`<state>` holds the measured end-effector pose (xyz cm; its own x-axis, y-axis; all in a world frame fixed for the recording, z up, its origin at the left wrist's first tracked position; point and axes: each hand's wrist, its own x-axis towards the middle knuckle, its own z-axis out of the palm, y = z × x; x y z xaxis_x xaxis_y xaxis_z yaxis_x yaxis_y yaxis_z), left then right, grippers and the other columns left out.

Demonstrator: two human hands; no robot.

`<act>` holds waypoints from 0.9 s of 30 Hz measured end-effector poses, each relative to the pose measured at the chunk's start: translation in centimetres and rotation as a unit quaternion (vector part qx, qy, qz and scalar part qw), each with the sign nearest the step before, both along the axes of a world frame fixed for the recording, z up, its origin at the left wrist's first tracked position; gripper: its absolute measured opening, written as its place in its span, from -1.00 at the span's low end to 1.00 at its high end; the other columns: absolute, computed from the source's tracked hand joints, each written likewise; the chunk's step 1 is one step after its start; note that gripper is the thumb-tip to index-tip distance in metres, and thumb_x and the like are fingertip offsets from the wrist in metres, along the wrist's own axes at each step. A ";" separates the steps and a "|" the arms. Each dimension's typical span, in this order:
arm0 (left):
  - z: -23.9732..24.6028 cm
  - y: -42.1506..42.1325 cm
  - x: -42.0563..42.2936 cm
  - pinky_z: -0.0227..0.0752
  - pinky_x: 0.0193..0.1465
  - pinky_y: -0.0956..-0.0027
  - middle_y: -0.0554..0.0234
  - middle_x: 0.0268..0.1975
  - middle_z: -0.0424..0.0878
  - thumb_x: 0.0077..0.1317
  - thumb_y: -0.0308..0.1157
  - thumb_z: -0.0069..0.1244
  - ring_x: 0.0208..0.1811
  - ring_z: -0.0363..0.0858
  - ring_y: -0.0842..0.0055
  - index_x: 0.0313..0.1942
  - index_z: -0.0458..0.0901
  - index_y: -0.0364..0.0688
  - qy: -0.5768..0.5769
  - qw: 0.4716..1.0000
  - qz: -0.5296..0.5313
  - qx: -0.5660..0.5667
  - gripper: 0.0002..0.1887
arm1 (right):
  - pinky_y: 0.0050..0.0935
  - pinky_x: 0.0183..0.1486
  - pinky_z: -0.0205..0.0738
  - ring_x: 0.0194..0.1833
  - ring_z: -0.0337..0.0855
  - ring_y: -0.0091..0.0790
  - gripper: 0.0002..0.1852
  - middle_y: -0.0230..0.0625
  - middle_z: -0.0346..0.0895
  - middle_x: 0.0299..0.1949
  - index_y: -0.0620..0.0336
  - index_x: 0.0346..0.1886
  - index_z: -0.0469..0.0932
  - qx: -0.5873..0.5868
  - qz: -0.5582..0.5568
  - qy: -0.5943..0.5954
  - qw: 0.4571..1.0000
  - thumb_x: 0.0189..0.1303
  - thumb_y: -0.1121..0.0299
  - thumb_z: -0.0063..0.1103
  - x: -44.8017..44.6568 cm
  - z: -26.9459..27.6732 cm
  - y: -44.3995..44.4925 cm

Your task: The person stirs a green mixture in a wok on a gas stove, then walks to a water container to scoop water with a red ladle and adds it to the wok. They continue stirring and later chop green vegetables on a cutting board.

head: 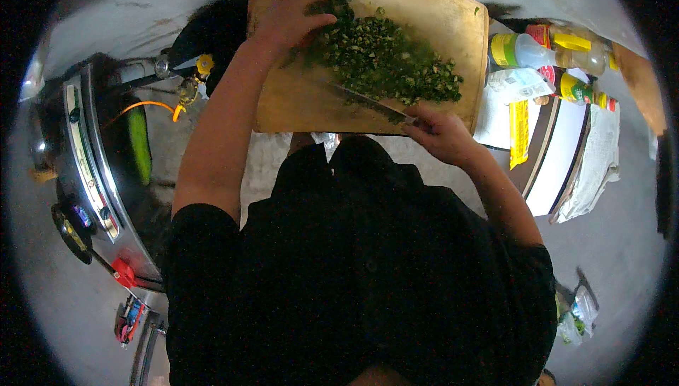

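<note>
A spread of chopped green vegetable (pixel 387 57) lies across the large wooden cutting board (pixel 297 105). My right hand (pixel 440 134) grips the handle of a kitchen knife (pixel 371 102) at the board's near edge; the blade points left and away, low along the near side of the green pieces. At the board's upper left, my left hand (pixel 292 15) rests at the left end of the greens, fingers spread and pointing right. Its fingertips touch or almost touch the leaves. Whether anything lies under its palm is hidden.
Right of the board stand a clear bottle with a green-yellow label (pixel 522 51), other bottles, a plastic packet (pixel 520 85) and a yellow packet (pixel 519 134). At left are a metal-edged appliance (pixel 106 158), an orange hose (pixel 151 103) and a long green vegetable (pixel 139 145).
</note>
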<state>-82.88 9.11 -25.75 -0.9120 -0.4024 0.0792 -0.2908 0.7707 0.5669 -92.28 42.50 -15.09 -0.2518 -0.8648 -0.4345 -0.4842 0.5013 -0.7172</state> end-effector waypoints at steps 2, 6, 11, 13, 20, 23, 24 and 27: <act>0.5 0.1 0.3 0.09 0.35 0.10 -0.11 0.35 0.14 0.00 0.15 0.17 0.35 0.11 0.03 0.03 0.59 0.14 0.021 1.000 0.008 -0.020 -0.42 | -0.26 -0.38 0.41 -0.48 0.54 -0.20 -0.71 -0.14 0.51 -0.53 0.17 -0.05 0.49 0.012 0.023 0.013 1.000 0.20 0.27 0.13 0.6 -0.9 -0.7; 0.5 -0.6 0.5 0.10 0.35 0.10 -0.05 0.30 0.25 -0.01 0.15 0.17 0.32 0.18 0.06 0.04 0.59 0.06 0.008 0.997 0.012 -0.077 -0.38 | -0.19 -0.36 0.40 -0.43 0.55 -0.01 -0.75 -0.06 0.51 -0.49 0.19 -0.14 0.47 0.073 0.021 0.030 0.997 0.20 0.27 0.10 0.3 -1.4 -1.6; -0.2 -1.0 0.2 0.18 0.29 0.13 0.04 0.19 0.42 0.01 0.11 0.18 0.23 0.33 0.11 0.02 0.59 0.00 -0.012 0.999 -0.009 -0.029 -0.40 | -0.02 -0.33 0.43 -0.35 0.60 0.10 -0.74 -0.02 0.56 -0.45 0.08 -0.11 0.48 0.100 -0.042 0.083 0.991 0.22 0.17 0.06 -1.0 -1.4 -0.8; 0.4 -0.8 0.3 0.22 0.26 0.14 0.04 0.15 0.44 0.04 0.06 0.17 0.18 0.36 0.12 0.00 0.60 -0.02 0.011 0.999 -0.034 0.014 -0.45 | -0.02 -0.34 0.43 -0.36 0.60 0.09 -0.74 -0.01 0.55 -0.47 0.08 -0.12 0.48 0.108 -0.053 0.089 0.989 0.22 0.18 0.06 -1.0 -1.5 -0.5; -1.0 0.4 1.7 0.32 0.18 0.18 0.08 0.03 0.51 0.12 -0.07 0.14 0.12 0.41 0.15 -0.03 0.61 -0.05 0.063 0.996 -0.022 -0.062 -0.57 | -0.13 -0.37 0.41 -0.43 0.58 -0.01 -0.74 -0.05 0.54 -0.49 0.14 -0.10 0.47 0.080 -0.116 0.091 0.986 0.22 0.22 0.07 -1.3 -2.1 1.0; -0.1 1.1 2.2 0.34 0.15 0.20 0.08 0.02 0.51 0.13 -0.13 0.13 0.11 0.42 0.15 -0.05 0.61 -0.06 0.041 0.998 -0.029 -0.048 -0.61 | -0.12 -0.37 0.41 -0.42 0.59 0.01 -0.74 -0.03 0.54 -0.48 0.13 -0.11 0.48 0.050 -0.147 0.084 0.984 0.21 0.21 0.08 -1.7 -2.9 2.0; 0.4 1.5 2.4 0.29 0.20 0.17 0.05 0.05 0.51 0.14 -0.10 0.13 0.14 0.41 0.13 -0.04 0.61 -0.04 0.035 0.999 -0.020 -0.037 -0.60 | -0.14 -0.37 0.41 -0.42 0.59 -0.01 -0.73 -0.03 0.54 -0.48 0.13 -0.10 0.48 0.038 -0.153 0.085 0.984 0.21 0.21 0.09 -1.8 -3.1 2.2; 1.1 2.2 2.8 0.25 0.23 0.14 0.02 0.06 0.51 0.14 -0.11 0.13 0.13 0.41 0.11 -0.03 0.61 -0.04 0.046 0.998 0.002 -0.032 -0.60 | -0.20 -0.35 0.43 -0.41 0.61 -0.07 -0.71 -0.03 0.56 -0.44 0.13 -0.06 0.48 0.084 -0.159 0.061 0.982 0.21 0.22 0.10 -2.0 -2.6 2.0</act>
